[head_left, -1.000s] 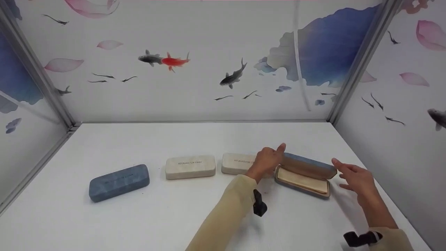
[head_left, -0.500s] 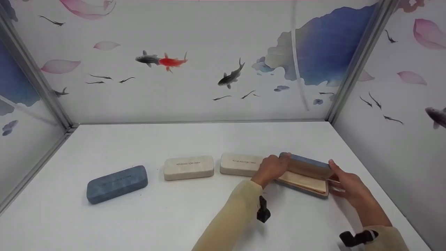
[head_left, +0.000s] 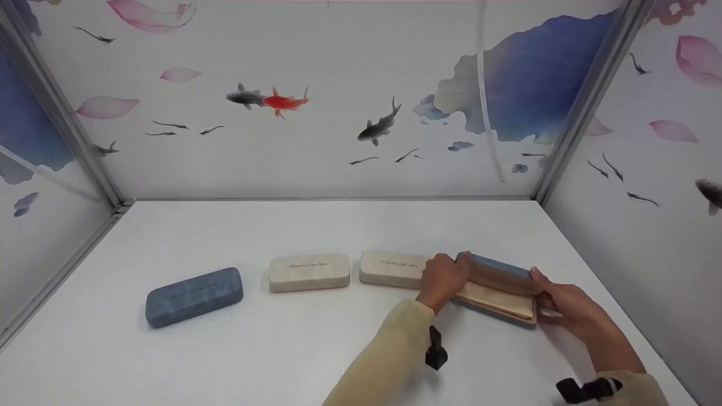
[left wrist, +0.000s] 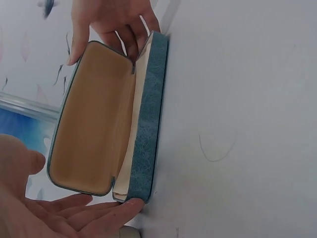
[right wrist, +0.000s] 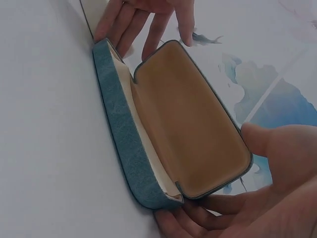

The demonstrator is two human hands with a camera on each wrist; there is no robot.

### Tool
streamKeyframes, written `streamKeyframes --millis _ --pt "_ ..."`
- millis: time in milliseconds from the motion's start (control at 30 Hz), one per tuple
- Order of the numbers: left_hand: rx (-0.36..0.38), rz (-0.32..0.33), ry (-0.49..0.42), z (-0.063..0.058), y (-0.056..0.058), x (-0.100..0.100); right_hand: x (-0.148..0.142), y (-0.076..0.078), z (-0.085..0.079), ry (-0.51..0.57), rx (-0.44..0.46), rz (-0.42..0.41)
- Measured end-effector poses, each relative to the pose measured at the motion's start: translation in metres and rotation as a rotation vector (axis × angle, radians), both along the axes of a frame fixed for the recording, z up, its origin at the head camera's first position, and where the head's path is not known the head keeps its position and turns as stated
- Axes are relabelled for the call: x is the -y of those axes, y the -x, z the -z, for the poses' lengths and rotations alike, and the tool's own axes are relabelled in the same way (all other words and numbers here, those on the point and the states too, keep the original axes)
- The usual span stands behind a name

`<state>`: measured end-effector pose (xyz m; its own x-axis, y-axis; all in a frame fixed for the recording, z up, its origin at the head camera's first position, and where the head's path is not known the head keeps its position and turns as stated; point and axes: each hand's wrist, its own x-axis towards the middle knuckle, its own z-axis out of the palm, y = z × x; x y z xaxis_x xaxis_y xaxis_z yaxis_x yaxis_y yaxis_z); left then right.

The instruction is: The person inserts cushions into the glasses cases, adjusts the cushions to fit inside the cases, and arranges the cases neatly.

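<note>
A blue glasses case [head_left: 499,316] stands with its lid raised at the right of the table, its tan lining [right wrist: 193,124] showing. A folded cream cloth [head_left: 496,300] lies in its base. My left hand [head_left: 444,280] is at the case's left end; its straight fingers [left wrist: 106,218] touch that end, and the thumb is just off the lid in the left wrist view. At the opposite end, my right hand [head_left: 575,307] holds the case, thumb [right wrist: 255,139] against the lid's edge and fingers bent at the base's end. Whether anything lies under the cloth is hidden.
Left of my left hand is a closed cream glasses case [head_left: 392,269], partly covered by that hand. Another cream case [head_left: 309,273] and a closed blue case [head_left: 194,297] lie farther left. Printed panels [head_left: 327,169] wall in the white table [head_left: 254,361] at the back and sides.
My right hand has moved in from beside the case to its right end, thumb on the lid. My left hand has shifted slightly right and down along the left end. The lid remains raised.
</note>
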<state>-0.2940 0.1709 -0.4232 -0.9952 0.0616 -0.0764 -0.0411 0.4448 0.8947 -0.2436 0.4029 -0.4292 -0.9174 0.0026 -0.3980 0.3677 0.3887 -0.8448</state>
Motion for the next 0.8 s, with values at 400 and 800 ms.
streamKeyframes --millis 400,800 --pt "-0.028 0.004 0.084 -0.005 -0.001 -0.001 -0.001 -0.002 -0.004 0.04 0.064 -0.005" --pt "0.08 0.058 0.039 -0.017 -0.002 0.003 -0.005 -0.003 -0.003 0.072 0.03 -0.025"
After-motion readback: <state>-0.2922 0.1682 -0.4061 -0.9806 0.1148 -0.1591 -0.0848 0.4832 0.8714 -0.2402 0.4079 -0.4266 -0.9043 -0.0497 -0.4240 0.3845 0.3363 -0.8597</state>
